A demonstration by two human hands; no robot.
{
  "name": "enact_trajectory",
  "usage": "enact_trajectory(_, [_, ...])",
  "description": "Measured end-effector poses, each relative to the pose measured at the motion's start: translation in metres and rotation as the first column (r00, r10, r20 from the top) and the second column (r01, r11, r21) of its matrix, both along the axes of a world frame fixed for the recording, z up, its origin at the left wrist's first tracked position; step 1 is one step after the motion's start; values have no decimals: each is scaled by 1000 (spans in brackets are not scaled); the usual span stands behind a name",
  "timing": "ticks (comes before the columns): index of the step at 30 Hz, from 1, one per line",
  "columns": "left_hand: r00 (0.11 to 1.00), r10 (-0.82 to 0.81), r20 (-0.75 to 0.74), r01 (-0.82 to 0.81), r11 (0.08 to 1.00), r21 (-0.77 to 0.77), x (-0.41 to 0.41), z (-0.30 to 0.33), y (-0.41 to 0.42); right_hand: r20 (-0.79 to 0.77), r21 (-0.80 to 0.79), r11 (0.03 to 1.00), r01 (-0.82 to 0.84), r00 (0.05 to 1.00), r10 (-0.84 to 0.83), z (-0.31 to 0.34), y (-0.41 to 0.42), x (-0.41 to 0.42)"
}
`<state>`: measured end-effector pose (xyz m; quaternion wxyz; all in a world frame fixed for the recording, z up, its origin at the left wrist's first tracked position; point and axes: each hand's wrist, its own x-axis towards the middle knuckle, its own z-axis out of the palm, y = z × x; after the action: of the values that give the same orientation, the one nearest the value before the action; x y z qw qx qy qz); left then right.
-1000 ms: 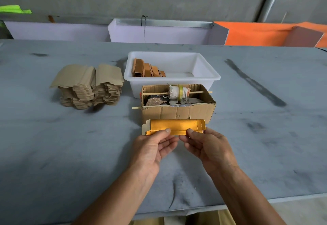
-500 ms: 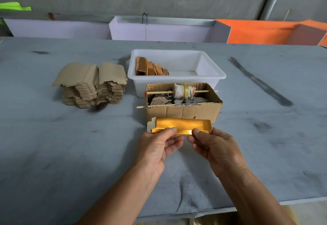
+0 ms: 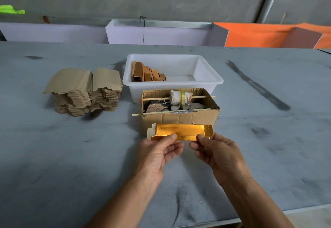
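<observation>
A flat gold-foil card blank (image 3: pixel 180 132) with small end tabs is held level above the grey table, just in front of a brown cardboard box (image 3: pixel 180 118). My left hand (image 3: pixel 157 153) pinches its near edge left of the middle, thumb on top. Right of the middle, my right hand (image 3: pixel 217 151) pinches the same edge. The near long flap of the blank is folded up toward me.
The cardboard box holds a cloth roll on a wooden stick and scraps. Behind it a white plastic tub (image 3: pixel 206 82) contains several folded brown pieces (image 3: pixel 147 74). A stack of tan card blanks (image 3: pixel 84 91) lies at left. The table edge (image 3: pixel 304 210) runs near right.
The view shifted slightly. Both hands keep their pinch on the gold blank, and its near flap has folded a little further up.
</observation>
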<state>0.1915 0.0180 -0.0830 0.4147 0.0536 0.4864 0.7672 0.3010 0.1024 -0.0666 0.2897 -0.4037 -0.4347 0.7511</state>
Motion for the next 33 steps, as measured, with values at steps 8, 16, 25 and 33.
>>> enact_trajectory(8, [997, 24, -70, -24, 1000, 7, -1, -6, -2, 210, 263, 963, 63, 970, -120, 18, 12, 20])
enact_trajectory(16, [996, 51, -73, -51, 999, -2, -1, -12, -4, 303, 652, 758, -16, 922, -241, 64, 32, 6])
enact_trajectory(25, [994, 75, -76, -76, 997, -7, -2, -12, -3, 660, 609, 649, -456, 745, -96, 98, 55, -29])
enact_trajectory(33, [994, 50, -102, -52, 999, -13, -2, -10, 0, 816, 447, 629, -635, 577, 2, 104, 66, -44])
